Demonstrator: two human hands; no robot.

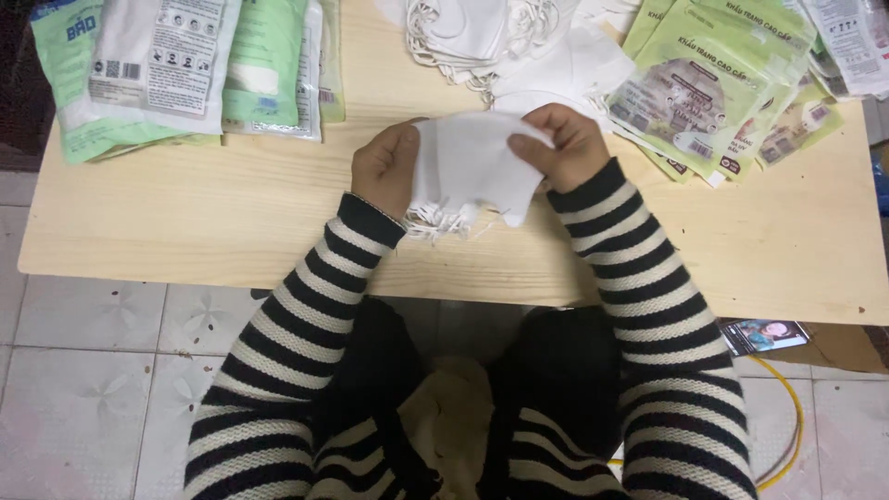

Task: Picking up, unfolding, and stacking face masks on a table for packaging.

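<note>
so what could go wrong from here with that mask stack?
1. Both hands, left hand and right hand, pinch the masks only at the edges; the middle ones could slide out.
2. Ear loops dangle onto the table and may snag or tangle.
3. The loose pile lies just behind, so stacks might mix.

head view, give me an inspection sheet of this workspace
surface: light wooden table, bare in front of the hands
job's things: stack of white face masks held above the table, ear loops hanging below
clutter: loose pile of white masks at the far edge; green and white packets far left; green packets far right
grippers: left hand and right hand both grip the stack by its sides
cables: yellow cable on the floor at right
surroundings: pale tiled floor; phone by the table edge; striped sleeves
</note>
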